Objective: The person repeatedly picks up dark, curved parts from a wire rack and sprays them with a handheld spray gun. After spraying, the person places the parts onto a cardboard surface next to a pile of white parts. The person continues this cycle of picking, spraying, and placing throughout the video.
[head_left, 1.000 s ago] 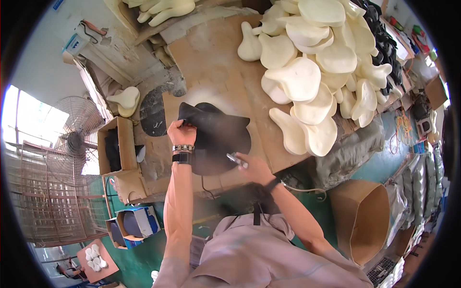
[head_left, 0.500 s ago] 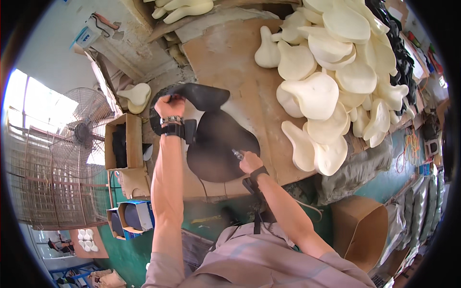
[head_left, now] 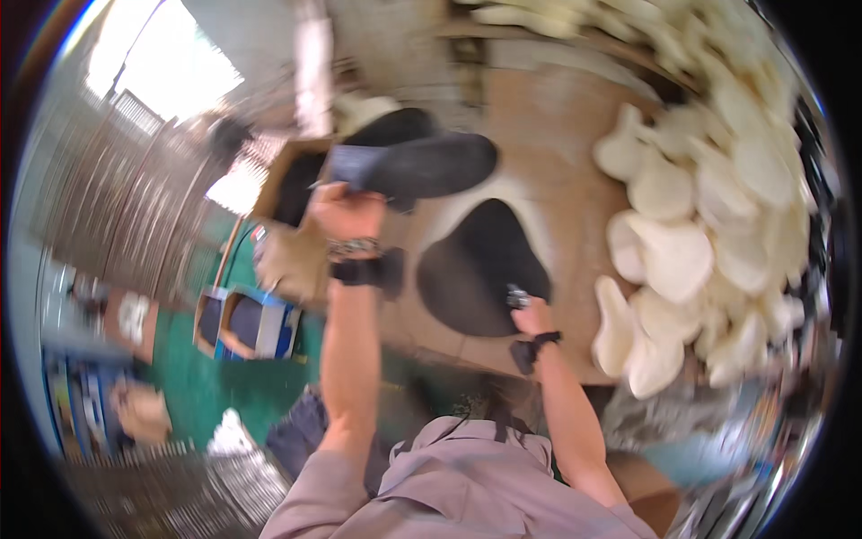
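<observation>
My left hand point(head_left: 348, 211) is closed on a limp black saddle-shaped sheet point(head_left: 435, 166), held up over the left part of the cardboard-covered table; motion blurs its edges. Below and right of it, a second black saddle-shaped sheet point(head_left: 476, 265) lies flat, its narrow end pointing away from me. A pale, whitish patch shows on the cardboard around that sheet. My right hand point(head_left: 532, 316) grips a small metal spray gun point(head_left: 516, 296) over the flat sheet's right edge. Fingers hide most of the gun's body.
Cream foam saddle pads point(head_left: 669, 256) are heaped on the table's right side, with more at the back. An open cardboard box point(head_left: 274, 184) stands beyond the table's left edge. Lower left, blue-sided boxes point(head_left: 278, 328) hold dark sheets above the green floor point(head_left: 189, 382).
My view has turned left, shifting the scene rightward and blurring it. My left hand has carried its black sheet leftward, nearer the cardboard box. The right hand keeps the spray gun over the flat sheet.
</observation>
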`<state>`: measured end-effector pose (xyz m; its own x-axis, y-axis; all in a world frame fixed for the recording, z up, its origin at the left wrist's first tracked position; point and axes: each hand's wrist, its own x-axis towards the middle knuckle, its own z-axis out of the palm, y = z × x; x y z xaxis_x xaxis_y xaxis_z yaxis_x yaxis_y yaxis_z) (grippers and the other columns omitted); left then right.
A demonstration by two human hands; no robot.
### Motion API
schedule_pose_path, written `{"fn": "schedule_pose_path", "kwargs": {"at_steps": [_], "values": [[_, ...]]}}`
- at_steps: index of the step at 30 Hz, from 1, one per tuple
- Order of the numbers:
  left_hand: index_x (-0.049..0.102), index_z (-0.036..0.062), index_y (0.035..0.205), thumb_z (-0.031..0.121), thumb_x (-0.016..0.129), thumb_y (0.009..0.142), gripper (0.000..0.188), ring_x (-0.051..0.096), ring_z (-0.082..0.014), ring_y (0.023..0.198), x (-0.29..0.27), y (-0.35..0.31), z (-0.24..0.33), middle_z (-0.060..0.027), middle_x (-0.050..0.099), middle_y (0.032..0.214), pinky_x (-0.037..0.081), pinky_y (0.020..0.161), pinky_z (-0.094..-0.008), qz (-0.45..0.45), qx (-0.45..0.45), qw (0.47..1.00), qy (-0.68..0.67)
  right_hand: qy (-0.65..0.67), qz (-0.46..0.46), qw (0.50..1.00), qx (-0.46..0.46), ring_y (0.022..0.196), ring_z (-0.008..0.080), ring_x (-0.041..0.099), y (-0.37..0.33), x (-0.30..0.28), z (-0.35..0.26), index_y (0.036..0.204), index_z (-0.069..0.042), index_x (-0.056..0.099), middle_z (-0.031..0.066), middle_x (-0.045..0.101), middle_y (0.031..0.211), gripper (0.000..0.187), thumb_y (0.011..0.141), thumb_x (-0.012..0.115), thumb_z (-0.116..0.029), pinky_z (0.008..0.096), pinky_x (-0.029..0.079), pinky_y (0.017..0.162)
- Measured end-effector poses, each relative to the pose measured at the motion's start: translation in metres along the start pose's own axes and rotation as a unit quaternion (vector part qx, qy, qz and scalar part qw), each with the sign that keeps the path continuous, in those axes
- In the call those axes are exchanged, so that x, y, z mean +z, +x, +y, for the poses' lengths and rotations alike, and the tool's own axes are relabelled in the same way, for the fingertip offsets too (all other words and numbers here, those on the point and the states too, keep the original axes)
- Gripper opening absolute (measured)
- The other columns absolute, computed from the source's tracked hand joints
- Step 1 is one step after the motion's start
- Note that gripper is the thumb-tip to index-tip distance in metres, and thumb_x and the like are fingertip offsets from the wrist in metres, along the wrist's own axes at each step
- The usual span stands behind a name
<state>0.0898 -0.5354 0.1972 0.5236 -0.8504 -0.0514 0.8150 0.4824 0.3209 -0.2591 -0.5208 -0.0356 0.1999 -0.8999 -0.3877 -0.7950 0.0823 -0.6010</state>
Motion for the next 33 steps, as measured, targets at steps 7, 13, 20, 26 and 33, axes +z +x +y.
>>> {"fn": "schedule_pose_path", "kwargs": {"at_steps": [7, 13, 20, 26, 33], "values": [[0.063, -0.0007, 0.1, 0.008, 0.053, 0.07, 0.033, 0.068, -0.0309, 0.093, -0.109, -0.18, 0.066, -0.0119, 0.07, 0.102, 0.054, 0.088, -0.0453, 0.044, 0.093, 0.993, -0.062, 0.142, -0.057, 0.988, 0.006, 0.042, 0.0122, 0.053, 0.009, 0.012, 0.03, 0.077, -0.006, 0.065, 0.0029, 0.059, 0.055, 0.007, 0.08, 0.066, -0.013, 0.0282, 0.037, 0.037], [0.065, -0.0013, 0.1, 0.007, 0.052, 0.071, 0.033, 0.066, -0.0321, 0.1, -0.194, -0.327, 0.124, -0.0136, 0.07, 0.102, 0.05, 0.096, -0.0461, 0.156, 0.239, 0.95, -0.129, 0.068, -0.042, 0.996, 0.042, 0.039, 0.0108, 0.047, -0.011, 0.003, 0.03, 0.082, -0.01, 0.067, 0.0032, 0.061, 0.061, 0.011, 0.084, 0.068, -0.021, 0.0271, 0.033, 0.035], [0.062, 0.0024, 0.099, 0.01, 0.052, 0.068, 0.033, 0.065, -0.0307, 0.096, -0.269, -0.428, 0.187, -0.0097, 0.069, 0.1, 0.051, 0.091, -0.0444, 0.339, 0.3, 0.881, -0.136, 0.105, 0.006, 0.992, -0.072, 0.04, 0.0081, 0.042, -0.091, -0.007, -0.001, 0.091, -0.005, 0.062, 0.0028, 0.06, 0.068, 0.02, 0.088, 0.073, -0.023, 0.0258, 0.028, 0.034], [0.062, 0.0029, 0.096, 0.01, 0.054, 0.065, 0.033, 0.066, -0.0314, 0.093, -0.37, -0.453, 0.24, -0.0084, 0.069, 0.098, 0.052, 0.089, -0.0441, 0.414, 0.343, 0.825, -0.175, 0.019, -0.113, 0.987, -0.108, 0.067, 0.0105, 0.055, -0.161, 0.021, -0.034, 0.093, -0.001, 0.068, 0.0003, 0.06, 0.073, 0.016, 0.086, 0.075, -0.013, 0.0274, 0.044, 0.06], [0.06, 0.0011, 0.089, 0.013, 0.054, 0.065, 0.028, 0.066, -0.0358, 0.085, -0.515, -0.433, 0.333, -0.014, 0.069, 0.093, 0.053, 0.085, -0.0479, 0.48, 0.345, 0.781, -0.201, -0.17, -0.262, 0.905, -0.29, 0.074, 0.0186, 0.061, -0.229, 0.141, -0.107, 0.128, 0.001, 0.062, 0.0136, 0.07, 0.089, 0.043, 0.086, 0.066, -0.008, 0.034, 0.051, 0.072]]}}
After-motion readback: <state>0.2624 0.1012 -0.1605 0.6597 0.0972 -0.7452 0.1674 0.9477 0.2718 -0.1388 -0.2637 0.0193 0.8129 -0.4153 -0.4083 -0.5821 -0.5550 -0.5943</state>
